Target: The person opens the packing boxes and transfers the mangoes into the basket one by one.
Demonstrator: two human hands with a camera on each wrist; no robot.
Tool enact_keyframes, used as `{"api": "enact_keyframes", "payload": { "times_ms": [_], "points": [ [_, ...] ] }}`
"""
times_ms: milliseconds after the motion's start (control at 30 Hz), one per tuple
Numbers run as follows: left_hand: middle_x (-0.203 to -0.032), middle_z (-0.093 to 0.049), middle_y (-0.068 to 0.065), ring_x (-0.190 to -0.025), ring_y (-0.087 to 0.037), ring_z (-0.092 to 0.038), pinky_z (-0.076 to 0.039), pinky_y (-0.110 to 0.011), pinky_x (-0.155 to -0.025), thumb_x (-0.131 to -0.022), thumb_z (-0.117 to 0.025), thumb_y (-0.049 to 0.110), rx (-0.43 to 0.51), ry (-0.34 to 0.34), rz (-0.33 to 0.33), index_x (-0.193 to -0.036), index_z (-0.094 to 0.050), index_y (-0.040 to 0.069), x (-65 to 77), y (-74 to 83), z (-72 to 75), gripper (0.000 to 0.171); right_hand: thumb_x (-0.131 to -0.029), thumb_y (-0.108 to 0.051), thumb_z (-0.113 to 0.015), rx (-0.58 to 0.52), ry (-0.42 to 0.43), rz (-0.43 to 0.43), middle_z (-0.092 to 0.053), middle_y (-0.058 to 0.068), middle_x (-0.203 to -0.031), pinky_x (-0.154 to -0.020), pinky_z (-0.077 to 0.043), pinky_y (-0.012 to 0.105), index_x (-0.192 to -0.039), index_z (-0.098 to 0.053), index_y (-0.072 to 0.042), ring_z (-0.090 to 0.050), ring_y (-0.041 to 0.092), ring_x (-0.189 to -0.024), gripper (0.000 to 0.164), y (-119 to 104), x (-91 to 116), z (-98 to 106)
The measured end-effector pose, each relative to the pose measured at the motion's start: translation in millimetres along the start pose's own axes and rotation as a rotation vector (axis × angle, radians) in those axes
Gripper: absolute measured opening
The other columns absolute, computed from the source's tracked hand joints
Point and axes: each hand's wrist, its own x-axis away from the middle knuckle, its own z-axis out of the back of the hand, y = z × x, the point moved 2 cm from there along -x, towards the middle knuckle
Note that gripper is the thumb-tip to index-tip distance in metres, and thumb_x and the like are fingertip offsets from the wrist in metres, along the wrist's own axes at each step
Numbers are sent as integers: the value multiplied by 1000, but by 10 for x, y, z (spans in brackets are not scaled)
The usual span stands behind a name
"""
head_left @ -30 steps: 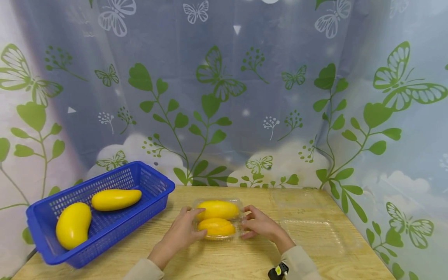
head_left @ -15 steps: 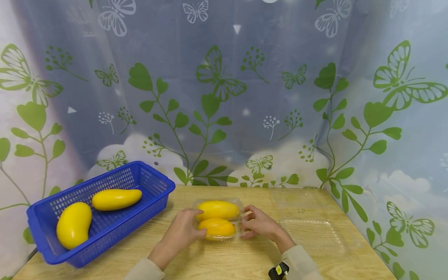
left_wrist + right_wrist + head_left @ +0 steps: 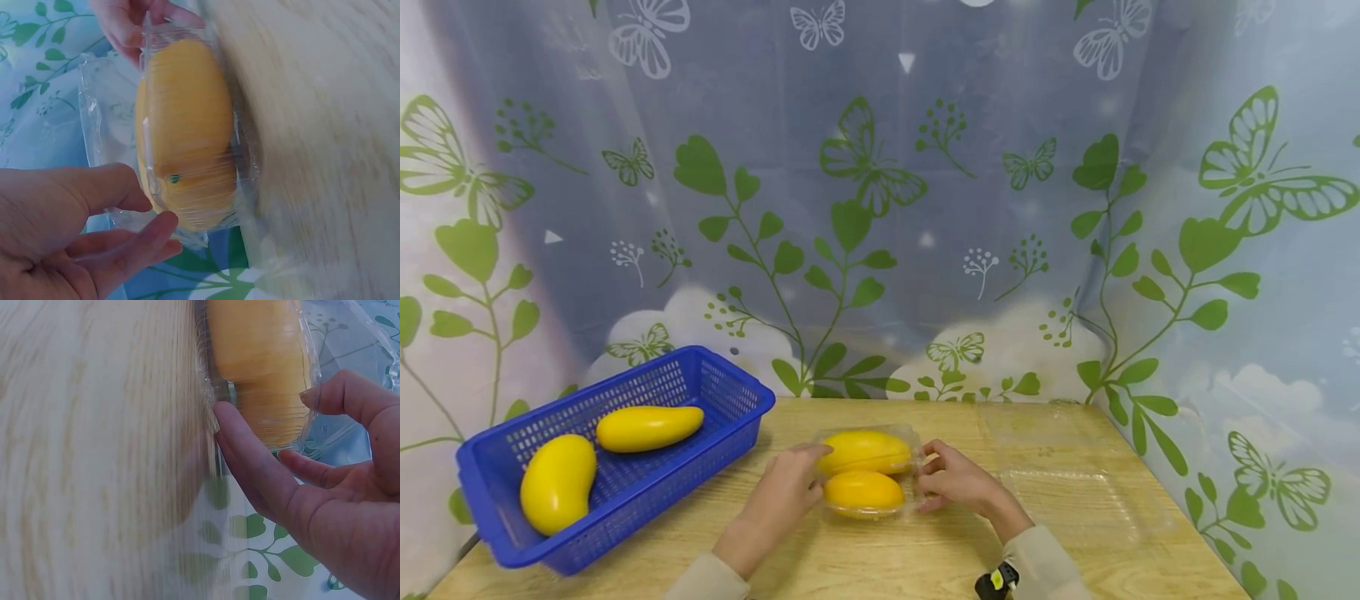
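A clear plastic box (image 3: pixel 865 512) sits on a wooden table (image 3: pixel 925 567), near the middle of the person's reach, with two yellow mangoes inside. The rear mango (image 3: pixel 867 451) and the front mango (image 3: pixel 863 490) lie side by side, their long axes running left to right, crosswise to the person. The right hand (image 3: pixel 958 482) grasps the right end of the box, a finger and the thumb set against opposite edges. The left hand (image 3: pixel 778 498) is at the left end with its fingers bent toward the edge; whether it pinches the plastic cannot be told. To the left, a blue basket (image 3: pixel 617 521) slants from near left to far right. In it, one mango (image 3: pixel 649 428) lies roughly crosswise, its narrow end pointing right, and a curved mango (image 3: pixel 557 485) lies with its length running toward the person. To the right rests more clear plastic packaging (image 3: pixel 1060 477). A butterfly-and-leaf curtain (image 3: pixel 970 67) hangs behind.
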Motion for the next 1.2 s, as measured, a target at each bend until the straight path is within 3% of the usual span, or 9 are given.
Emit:
{"api": "enact_keyframes", "payload": {
  "times_ms": [133,300,500,767,900,1200],
  "points": [
    [-116,-75,-22,-108,-37,-73,-61,-50,-91,-79,-79,-7,1,5,-3,-117,-73,-3,-5,-2,26,39,-90,-2,-61,-9,-3,-11,-48,33,-131,-83,-65,46,-145,-32,7,-65,25,-93,62,3,0,9],
    [-114,-76,-22,-105,-37,-74,-61,-49,-89,-78,-77,-6,21,61,-10,-115,-74,-3,-10,-5,77,38,-90,-2,-61,-16,2,-22,-49,33,-131,-83,-65,45,-146,-30,8,-65,23,-92,66,1,9,9],
    [-121,-73,-23,-101,-32,-71,-62,-43,-84,-82,-75,-4,103,77,36,-122,-71,-3,-36,-41,125,40,-90,-2,-61,-6,13,-28,-50,32,-132,-83,-65,42,-145,-33,8,-63,22,-89,62,-11,21,4],
    [-136,-62,-29,-106,-38,-69,-63,-45,-83,-87,-76,0,161,92,96,-154,-41,-2,-44,-87,149,75,-90,-1,-60,4,13,-17,-50,33,-131,-85,-64,46,-145,-33,10,-62,23,-91,62,-29,42,-7],
    [-142,-58,-30,-105,-39,-69,-61,-48,-85,-88,-76,0,169,98,99,-161,-27,0,-48,-105,160,88,-90,-1,-59,11,13,-15,-50,33,-132,-85,-64,46,-145,-33,10,-63,23,-91,62,-39,52,-14],
    [-129,-66,-25,-100,-36,-70,-62,-47,-82,-87,-77,1,135,53,110,-145,-54,1,-25,-99,157,62,-88,-2,-59,30,7,-53,-54,28,-123,-82,-65,42,-143,-34,8,-60,21,-81,61,-65,59,-22]
  ]
}}
